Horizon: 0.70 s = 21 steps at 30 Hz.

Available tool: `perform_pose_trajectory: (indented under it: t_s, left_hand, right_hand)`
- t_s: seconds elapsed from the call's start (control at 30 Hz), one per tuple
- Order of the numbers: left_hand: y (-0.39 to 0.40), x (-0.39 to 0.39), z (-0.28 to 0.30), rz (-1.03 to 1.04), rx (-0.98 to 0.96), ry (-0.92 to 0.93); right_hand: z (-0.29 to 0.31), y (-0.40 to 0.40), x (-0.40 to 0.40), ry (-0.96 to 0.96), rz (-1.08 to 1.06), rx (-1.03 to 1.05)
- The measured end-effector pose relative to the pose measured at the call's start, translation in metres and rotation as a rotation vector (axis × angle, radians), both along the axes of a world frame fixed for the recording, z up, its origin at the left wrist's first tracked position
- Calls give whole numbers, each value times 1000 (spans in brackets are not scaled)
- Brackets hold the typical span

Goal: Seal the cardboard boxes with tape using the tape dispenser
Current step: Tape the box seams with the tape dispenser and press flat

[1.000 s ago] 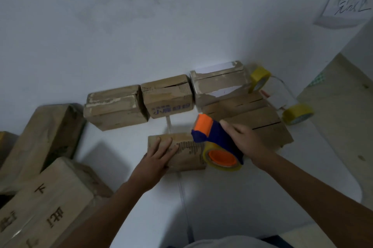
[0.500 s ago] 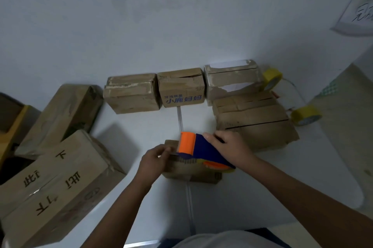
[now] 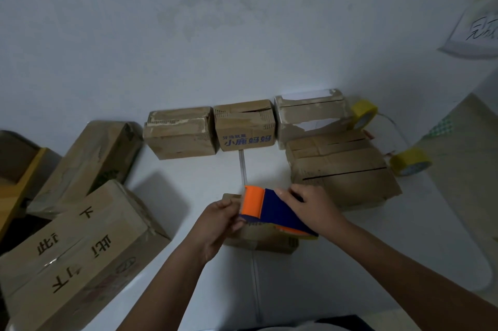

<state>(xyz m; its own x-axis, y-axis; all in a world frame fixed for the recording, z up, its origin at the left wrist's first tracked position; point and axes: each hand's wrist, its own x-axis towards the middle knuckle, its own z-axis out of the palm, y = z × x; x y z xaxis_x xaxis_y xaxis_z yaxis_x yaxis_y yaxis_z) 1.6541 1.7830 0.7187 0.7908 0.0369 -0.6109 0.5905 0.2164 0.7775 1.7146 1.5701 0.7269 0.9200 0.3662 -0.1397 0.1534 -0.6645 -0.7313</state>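
Observation:
A small cardboard box lies on the white table in front of me, mostly covered by my hands. My right hand grips the blue and orange tape dispenser from above and holds it on the box's top, orange head pointing left. My left hand holds the box's left end, its fingers curled by the orange head. The tape itself is hidden under the dispenser.
Three small boxes line the wall behind. A stack of flattened cardboard lies to the right, with two yellow tape rolls beyond it. Larger boxes crowd the left. The table edge curves at the right.
The dispenser has come down from a tilted, lifted pose onto the box top and moved left. My left hand went from lying flat on the box to holding its left end.

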Motion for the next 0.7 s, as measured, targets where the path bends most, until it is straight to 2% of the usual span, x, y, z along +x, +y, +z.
perform_pose_trajectory:
  t_s: [0.13, 0.3, 0.4, 0.53, 0.7]
  left_hand:
    - [2, 2, 2, 36, 113, -71]
    - [18, 8, -3, 85, 149, -126]
    - [51, 5, -14, 266, 183, -107]
    - [83, -1, -34, 210, 182, -44]
    - [81, 4, -61, 283, 194, 13]
  right_hand:
    - [2, -1, 6, -78, 34, -55]
    - [-3, 3, 13, -137, 110, -113]
    - [-9, -2, 19, -180, 137, -201]
    - [-20, -1, 25, -191, 152, -316]
    - [-27, 17, 28, -258, 126, -467]
